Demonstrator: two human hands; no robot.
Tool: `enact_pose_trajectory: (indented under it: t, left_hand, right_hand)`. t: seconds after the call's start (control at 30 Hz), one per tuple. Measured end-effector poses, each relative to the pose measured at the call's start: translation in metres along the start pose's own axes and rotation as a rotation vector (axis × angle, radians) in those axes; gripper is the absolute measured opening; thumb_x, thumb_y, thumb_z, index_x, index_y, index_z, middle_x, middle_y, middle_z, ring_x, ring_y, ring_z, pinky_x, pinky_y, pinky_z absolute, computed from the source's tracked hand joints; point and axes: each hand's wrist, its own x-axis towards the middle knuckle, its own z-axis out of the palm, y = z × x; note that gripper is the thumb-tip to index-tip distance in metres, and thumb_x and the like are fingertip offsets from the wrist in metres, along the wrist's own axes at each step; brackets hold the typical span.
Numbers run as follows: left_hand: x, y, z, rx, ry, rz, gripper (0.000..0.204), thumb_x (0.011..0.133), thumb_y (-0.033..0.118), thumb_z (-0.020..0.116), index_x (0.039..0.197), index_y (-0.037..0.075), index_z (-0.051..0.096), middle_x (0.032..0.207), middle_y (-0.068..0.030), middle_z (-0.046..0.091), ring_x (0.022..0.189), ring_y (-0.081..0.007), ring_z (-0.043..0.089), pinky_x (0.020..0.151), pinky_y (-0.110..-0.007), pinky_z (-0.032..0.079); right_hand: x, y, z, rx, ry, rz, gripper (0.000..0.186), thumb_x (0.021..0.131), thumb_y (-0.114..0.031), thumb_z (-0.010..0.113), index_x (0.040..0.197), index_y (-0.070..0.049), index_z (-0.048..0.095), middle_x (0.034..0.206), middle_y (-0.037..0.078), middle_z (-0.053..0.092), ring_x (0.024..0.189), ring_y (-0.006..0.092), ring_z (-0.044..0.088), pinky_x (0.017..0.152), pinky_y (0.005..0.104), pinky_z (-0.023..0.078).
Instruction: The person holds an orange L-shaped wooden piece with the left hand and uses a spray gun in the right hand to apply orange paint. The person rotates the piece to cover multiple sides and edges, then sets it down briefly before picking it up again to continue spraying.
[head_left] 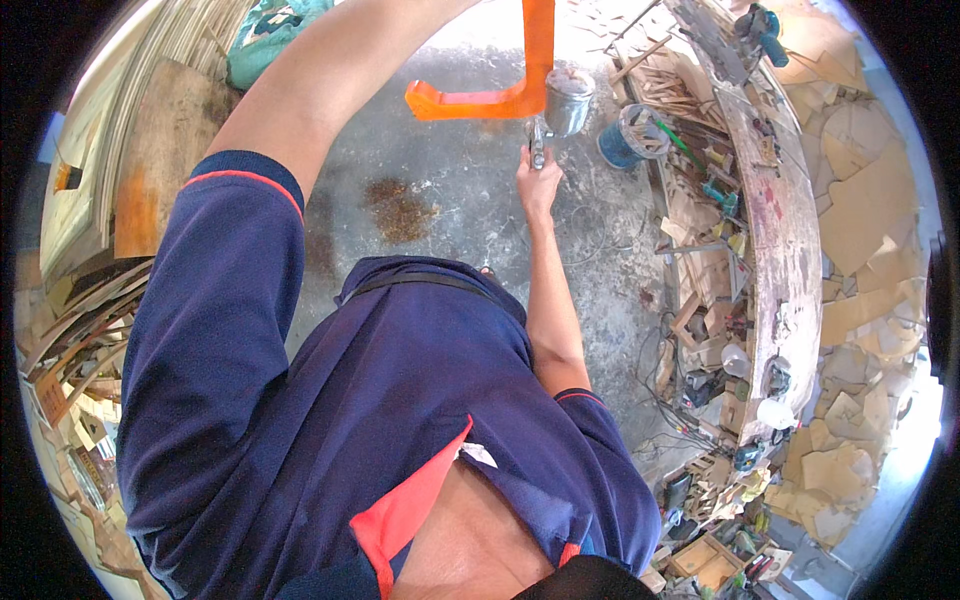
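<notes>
My right hand (541,186) is closed round the handle of a metal spray gun (538,145). A round silver cup (570,105) sits on the gun's right side. Just beyond the gun hangs a bright orange L-shaped piece (480,104), its upright arm running out past the top edge and its foot pointing left. What the piece is made of, I cannot tell. My left forearm (340,70) reaches up and out of the top edge, so the left hand is hidden from view. Whether it holds the orange piece does not show.
On the right, a blue-and-white bucket (630,138) stands on the stained grey floor (470,200) beside a long cluttered workbench (785,260). Wood offcuts, tools and cables lie under and along it. Boards (165,150) lean at the left, near a green cloth bundle (265,45).
</notes>
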Motion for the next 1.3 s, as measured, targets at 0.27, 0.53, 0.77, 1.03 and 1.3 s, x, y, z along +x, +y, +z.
enact_pose_trajectory:
  t: [0.27,0.53,0.77,1.03,1.3]
  left_hand:
    - [0.006,0.006,-0.003,-0.105,0.011,-0.022,0.008,0.086,0.014,0.055,0.078,0.017,0.058,0.058,-0.0034,0.054,0.048,-0.0188,0.056,0.04,-0.035,0.04]
    - [0.007,0.009,0.0,-0.134,0.012,-0.023,0.007,0.086,0.014,0.057,0.079,0.016,0.058,0.057,-0.0039,0.054,0.048,-0.0193,0.056,0.039,-0.036,0.039]
    - [0.006,0.013,0.0,-0.106,0.014,-0.01,0.005,0.085,0.014,0.058,0.08,0.015,0.058,0.057,-0.0044,0.054,0.047,-0.0197,0.056,0.039,-0.037,0.039]
    - [0.0,0.016,-0.003,-0.012,0.024,0.016,0.005,0.085,0.014,0.06,0.081,0.015,0.058,0.056,-0.0049,0.054,0.047,-0.0202,0.056,0.038,-0.037,0.038]
    - [-0.008,0.031,-0.01,0.128,-0.005,-0.029,0.005,0.085,0.014,0.062,0.082,0.014,0.058,0.055,-0.0054,0.054,0.046,-0.0207,0.056,0.037,-0.038,0.038]
  right_hand:
    - [0.003,-0.022,-0.027,0.01,-0.045,0.051,0.034,0.091,-0.027,0.07,0.097,0.007,0.067,0.078,0.03,0.066,0.077,0.0508,0.064,0.069,0.0499,0.05]
    - [0.048,-0.11,-0.081,0.184,0.088,-0.213,0.027,0.092,-0.015,0.072,0.1,0.01,0.065,0.07,0.025,0.065,0.065,0.028,0.069,0.06,0.0392,0.05]
    - [0.075,-0.172,-0.109,0.341,0.1,-0.287,0.023,0.093,-0.018,0.071,0.099,0.004,0.066,0.067,0.016,0.065,0.06,0.0167,0.06,0.059,0.0368,0.049]
    - [0.064,-0.128,-0.08,0.171,0.079,-0.289,0.022,0.093,-0.016,0.07,0.091,0.005,0.061,0.066,0.023,0.06,0.054,0.0319,0.054,0.057,0.0385,0.047]
    - [0.031,-0.074,-0.062,0.039,0.018,-0.124,0.024,0.092,-0.017,0.07,0.089,0.005,0.061,0.067,0.027,0.06,0.066,0.05,0.057,0.057,0.0424,0.047]
